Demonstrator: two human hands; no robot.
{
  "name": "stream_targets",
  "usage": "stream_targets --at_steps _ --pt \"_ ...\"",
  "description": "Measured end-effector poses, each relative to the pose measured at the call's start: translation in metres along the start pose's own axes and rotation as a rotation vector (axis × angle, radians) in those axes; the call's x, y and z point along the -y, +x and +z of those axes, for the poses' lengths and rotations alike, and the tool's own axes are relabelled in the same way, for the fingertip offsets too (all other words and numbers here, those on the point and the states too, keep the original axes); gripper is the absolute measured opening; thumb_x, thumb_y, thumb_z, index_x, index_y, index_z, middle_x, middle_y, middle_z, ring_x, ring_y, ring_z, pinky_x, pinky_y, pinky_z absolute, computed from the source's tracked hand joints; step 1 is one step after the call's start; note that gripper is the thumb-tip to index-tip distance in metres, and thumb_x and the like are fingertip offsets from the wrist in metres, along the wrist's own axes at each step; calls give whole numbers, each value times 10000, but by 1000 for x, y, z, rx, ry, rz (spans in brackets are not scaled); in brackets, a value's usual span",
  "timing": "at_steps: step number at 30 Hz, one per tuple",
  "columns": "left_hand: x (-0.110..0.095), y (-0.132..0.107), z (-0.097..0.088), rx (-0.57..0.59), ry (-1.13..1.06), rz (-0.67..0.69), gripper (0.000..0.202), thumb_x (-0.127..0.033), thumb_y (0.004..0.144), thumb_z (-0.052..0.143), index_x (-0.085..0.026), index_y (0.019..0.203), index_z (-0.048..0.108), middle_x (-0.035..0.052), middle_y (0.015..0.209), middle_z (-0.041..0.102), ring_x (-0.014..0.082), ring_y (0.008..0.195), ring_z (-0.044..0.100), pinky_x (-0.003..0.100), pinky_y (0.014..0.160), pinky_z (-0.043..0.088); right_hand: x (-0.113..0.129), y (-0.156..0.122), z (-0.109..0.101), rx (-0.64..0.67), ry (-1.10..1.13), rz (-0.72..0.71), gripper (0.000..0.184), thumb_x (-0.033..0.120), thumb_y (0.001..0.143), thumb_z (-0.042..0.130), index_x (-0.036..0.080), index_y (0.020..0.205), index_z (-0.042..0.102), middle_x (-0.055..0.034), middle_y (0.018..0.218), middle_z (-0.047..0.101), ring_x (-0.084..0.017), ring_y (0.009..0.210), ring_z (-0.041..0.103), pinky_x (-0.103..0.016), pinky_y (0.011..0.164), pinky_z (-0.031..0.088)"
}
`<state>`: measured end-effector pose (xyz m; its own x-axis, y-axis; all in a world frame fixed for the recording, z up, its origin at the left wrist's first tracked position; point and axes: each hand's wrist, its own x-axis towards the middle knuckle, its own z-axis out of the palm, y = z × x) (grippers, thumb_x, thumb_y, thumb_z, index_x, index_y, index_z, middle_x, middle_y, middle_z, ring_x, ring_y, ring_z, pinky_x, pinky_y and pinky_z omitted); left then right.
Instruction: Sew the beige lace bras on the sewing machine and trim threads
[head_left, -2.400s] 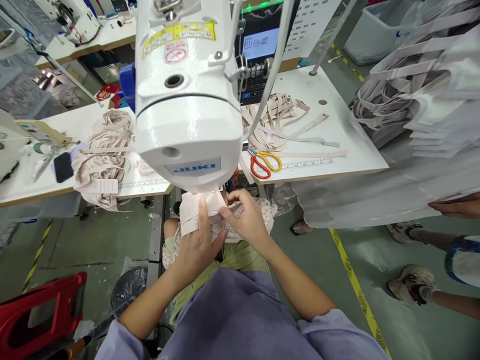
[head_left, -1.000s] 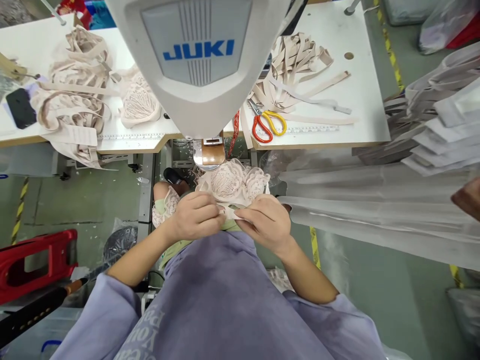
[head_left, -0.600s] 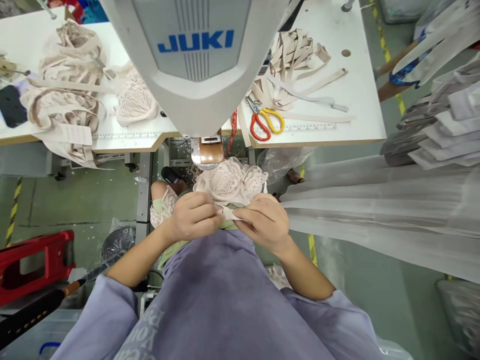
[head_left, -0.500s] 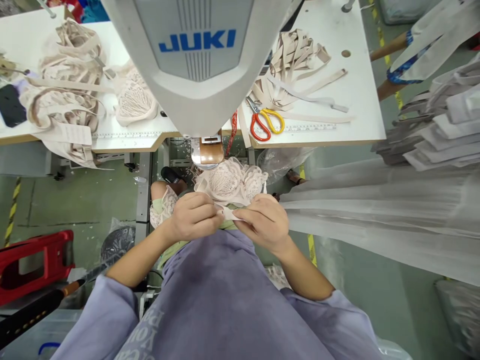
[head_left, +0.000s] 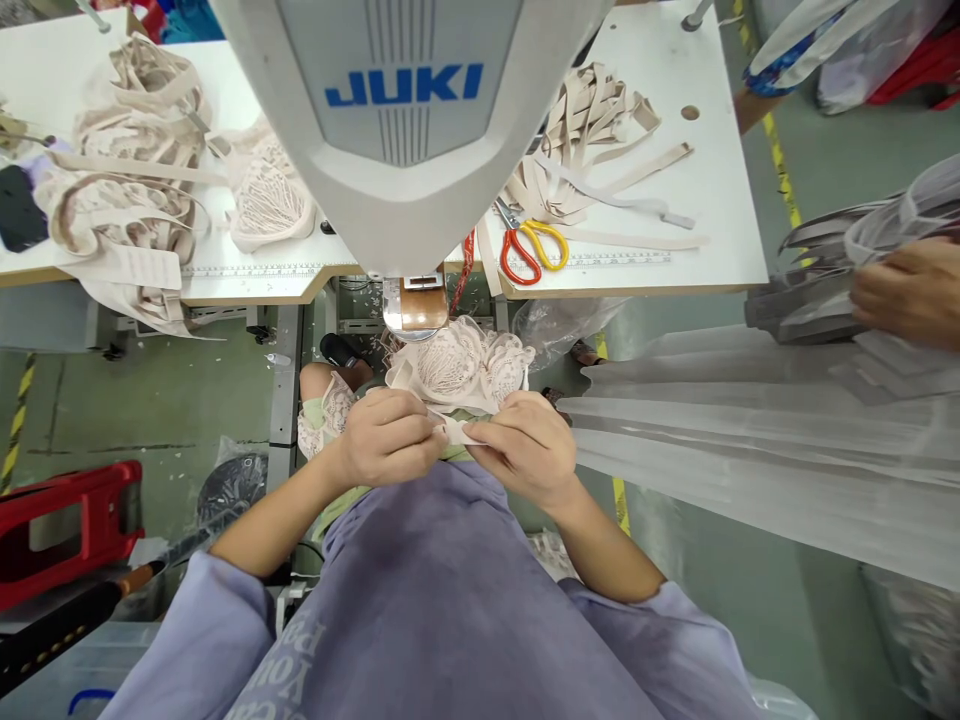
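A beige lace bra (head_left: 457,368) lies just below the head of a white JUKI sewing machine (head_left: 405,120). My left hand (head_left: 390,440) and my right hand (head_left: 529,448) meet at its near edge. Both are closed, pinching a pale strip of the bra's band (head_left: 459,432) between their fingertips. The machine's brown presser part (head_left: 420,305) sits right above the lace cups.
Red-and-yellow scissors (head_left: 529,250) and a heap of beige straps (head_left: 592,130) lie on the white table (head_left: 712,230) at right. More lace pieces (head_left: 135,190) pile up at left. Another person's hand (head_left: 907,290) holds stacked fabric at far right. A red stool (head_left: 67,525) stands low left.
My hands came down from under the machine head and now pinch the bra's band close to my body. At right, another person's hand has come into view on the fabric stack.
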<state>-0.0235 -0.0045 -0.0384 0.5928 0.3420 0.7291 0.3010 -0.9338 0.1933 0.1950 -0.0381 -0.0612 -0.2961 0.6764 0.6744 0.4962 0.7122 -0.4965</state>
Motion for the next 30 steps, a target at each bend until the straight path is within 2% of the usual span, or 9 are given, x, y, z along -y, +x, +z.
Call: stream_targets --at_steps 4,9,13,16,20,23,25,27,30 --pt "-3 -1 3 41 -174 -263 95 -128 910 627 -211 917 579 -8 731 633 138 697 622 270 653 517 3 3 1 12 50 90 149 171 882 690 265 994 718 14 673 624 -131 638 567 -300 658 464" --pt "-9 -3 7 134 -674 -957 168 -316 920 684 -182 914 583 56 939 668 166 835 646 291 719 548 6 8 2 167 358 655 118 297 899 682 205 852 738 0 704 657 -118 639 576 -251 592 439" --pt "-9 -8 10 128 -906 -1201 264 -421 910 683 -171 911 597 6 806 589 132 676 585 252 589 512 3 5 5 224 680 951 232 413 862 716 182 840 732 4 724 667 -111 631 559 -236 583 426" --pt "-4 -7 11 154 -972 -1247 271 -431 917 672 -167 923 608 -5 780 581 129 680 586 246 600 503 2 3 6 244 776 1031 284 456 857 713 172 863 712 5 724 644 -107 622 528 -230 561 394" --pt "-2 -5 12 278 -910 -1215 297 -456 937 629 -166 886 593 -7 744 586 134 664 588 252 600 501 0 -4 4 312 641 959 290 447 875 688 173 784 665 41 606 518 -87 553 409 -223 521 309" --pt "-22 -20 23 62 -557 -1103 363 -477 935 613 -169 1121 568 91 1033 654 228 963 662 386 836 568 -4 -12 11 188 692 1011 289 437 877 674 181 758 611 38 632 519 -99 565 439 -224 539 345" --pt "-45 -41 41 -91 -264 -930 680 -565 877 654 -164 1376 425 219 1370 532 355 1313 518 557 1070 458 -2 -13 24 -21 808 1125 295 444 869 663 198 758 543 34 669 535 -117 584 488 -233 558 404" --pt "-64 -69 69 61 -167 -818 1042 -734 704 735 -163 1474 327 296 1506 385 458 1423 377 635 1114 399 9 -8 36 -179 870 1187 307 451 865 652 217 765 481 33 679 529 -131 587 513 -246 563 444" --pt "-72 -111 105 117 36 -927 812 -616 770 740 -179 1389 450 297 1475 432 475 1398 411 630 1044 467 43 -3 35 -166 819 1109 276 459 917 593 227 805 493 18 683 534 -143 578 520 -257 549 459"
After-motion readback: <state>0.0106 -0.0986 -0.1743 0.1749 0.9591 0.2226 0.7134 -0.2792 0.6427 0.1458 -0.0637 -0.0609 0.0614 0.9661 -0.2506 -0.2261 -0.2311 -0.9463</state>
